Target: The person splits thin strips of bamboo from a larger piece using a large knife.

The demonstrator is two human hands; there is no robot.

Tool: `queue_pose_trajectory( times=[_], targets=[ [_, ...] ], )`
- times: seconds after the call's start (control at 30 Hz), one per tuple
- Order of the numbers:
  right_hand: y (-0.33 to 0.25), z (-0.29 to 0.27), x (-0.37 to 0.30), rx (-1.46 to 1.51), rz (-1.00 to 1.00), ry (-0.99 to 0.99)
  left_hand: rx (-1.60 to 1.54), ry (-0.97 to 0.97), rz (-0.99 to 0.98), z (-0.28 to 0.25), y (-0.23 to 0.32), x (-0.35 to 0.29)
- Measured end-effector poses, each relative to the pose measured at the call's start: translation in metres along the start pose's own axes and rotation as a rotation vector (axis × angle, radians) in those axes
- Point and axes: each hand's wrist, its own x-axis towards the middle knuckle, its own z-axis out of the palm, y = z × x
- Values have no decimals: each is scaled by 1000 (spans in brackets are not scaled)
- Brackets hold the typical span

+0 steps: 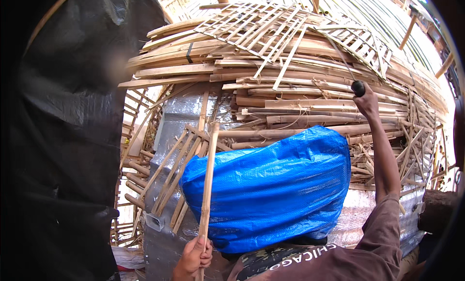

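Observation:
My left hand (193, 257), low in the view, is closed round the lower end of a split bamboo strip (209, 184). The strip stands upright in front of a blue tarp (276, 189) spread over my lap. At the upper right, my raised right hand (367, 101) grips the black handle of a long knife (345, 63). Its thin dark blade shows nearly edge-on, pointing up and left across the bamboo pile, well apart from the strip.
Stacked split bamboo (310, 104) lies across the far side, topped by slatted bamboo frames (256, 29). Another small slatted piece (177, 167) leans left of the tarp on silvery sheeting (181, 106). A black plastic sheet (68, 150) hangs at the left.

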Motion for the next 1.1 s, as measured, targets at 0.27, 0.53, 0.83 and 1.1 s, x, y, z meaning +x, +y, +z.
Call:
queue_pose_trajectory(
  times=[0.27,0.53,0.83,1.1],
  targets=[
    [-84,-27,-77,210,-257,-148,157,-70,53,41,20,79],
    [-151,-17,-166,163,-737,-459,249,-133,88,71,29,96],
    [-136,8,-143,231,-733,-414,246,-127,63,67,23,73],
    [-104,7,-118,83,-916,-263,238,-162,-9,68,21,61]
  ],
)
